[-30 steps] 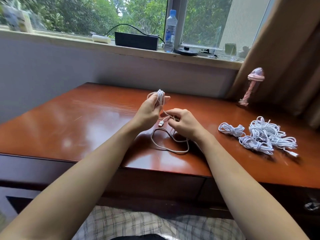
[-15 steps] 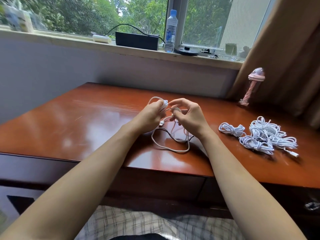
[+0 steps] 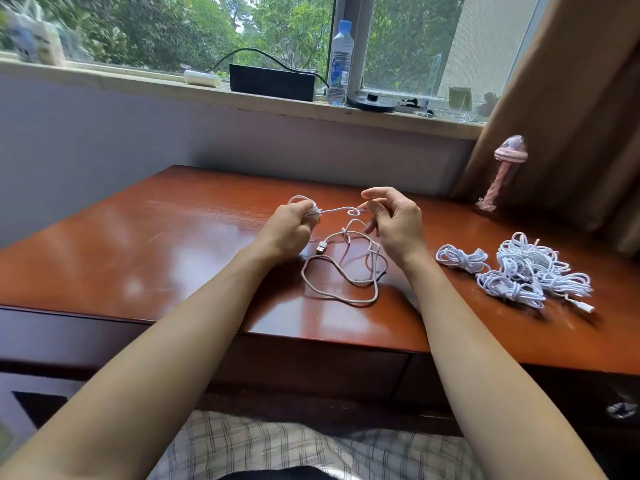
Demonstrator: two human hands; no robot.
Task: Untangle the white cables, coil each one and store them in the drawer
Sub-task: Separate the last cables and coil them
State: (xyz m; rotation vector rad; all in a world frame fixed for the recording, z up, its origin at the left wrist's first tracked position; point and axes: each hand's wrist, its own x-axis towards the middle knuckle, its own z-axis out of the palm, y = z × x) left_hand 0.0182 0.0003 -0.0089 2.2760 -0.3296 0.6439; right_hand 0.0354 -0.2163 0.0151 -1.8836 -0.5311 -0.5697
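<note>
My left hand (image 3: 289, 226) grips a small bundle of white cable loops (image 3: 309, 208) above the red-brown desk (image 3: 194, 244). A stretch of that cable runs right to my right hand (image 3: 394, 223), whose thumb and fingers pinch it near a small curl. The rest of this white cable (image 3: 346, 271) lies loose on the desk between my wrists, with its USB plug (image 3: 321, 247) just below my left hand. A pile of white cables (image 3: 519, 271), some coiled and some tangled, lies to the right of my right wrist. The drawer front (image 3: 311, 368) under the desk edge is closed.
A pink bottle (image 3: 502, 174) stands at the desk's far right by the brown curtain (image 3: 571, 116). The windowsill holds a water bottle (image 3: 339, 64), a black box (image 3: 272, 81) and small items. A metal handle (image 3: 621, 408) shows at lower right.
My hands have drawn apart: the left moved left with the loops, the right moved right, pulling a length of cable taut between them. More loose cable now lies uncovered on the desk.
</note>
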